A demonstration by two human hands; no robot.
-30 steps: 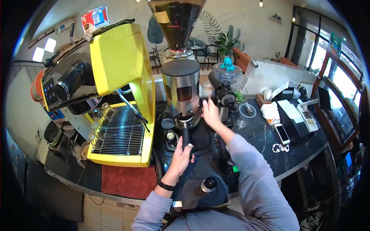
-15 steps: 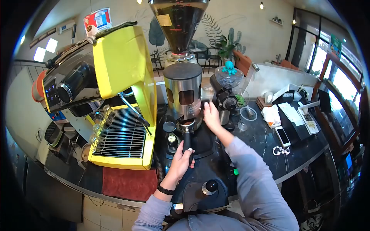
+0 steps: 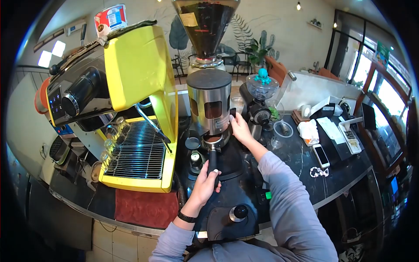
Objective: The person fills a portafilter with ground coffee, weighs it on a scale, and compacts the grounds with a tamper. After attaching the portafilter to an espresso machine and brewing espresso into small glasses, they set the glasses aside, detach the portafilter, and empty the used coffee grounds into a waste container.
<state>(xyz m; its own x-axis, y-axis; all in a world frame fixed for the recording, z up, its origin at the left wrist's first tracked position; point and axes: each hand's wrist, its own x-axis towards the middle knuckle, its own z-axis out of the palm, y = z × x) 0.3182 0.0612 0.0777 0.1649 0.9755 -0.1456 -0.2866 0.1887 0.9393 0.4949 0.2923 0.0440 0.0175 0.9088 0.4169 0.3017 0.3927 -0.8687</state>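
Observation:
My left hand (image 3: 204, 185) is wrapped around the black handle of a portafilter (image 3: 213, 155). The portafilter's basket, with brown ground coffee in it, sits under the outlet of a steel coffee grinder (image 3: 198, 98). At the grinder's right side, my right hand (image 3: 240, 127) has its fingers closed on the small dosing lever (image 3: 232, 112), which they mostly cover. A hopper of dark beans (image 3: 205, 32) tops the grinder. Left of the portafilter stand small black-topped tools (image 3: 196, 159). Nearer my body, a tamper (image 3: 238, 212) rests on a black mat (image 3: 214, 225).
A yellow espresso machine (image 3: 135, 74) with glasses on its drip grate (image 3: 139, 153) fills the left side. A second grinder (image 3: 260, 105) and a clear plastic cup (image 3: 281, 131) stand right of my right hand. Farther right lie a phone (image 3: 321, 156) and a bracelet (image 3: 319, 171).
My right hand has shifted slightly with the lever at the grinder's side. More ground coffee shows in the portafilter basket. My left hand keeps its grip, and the view has shifted a little.

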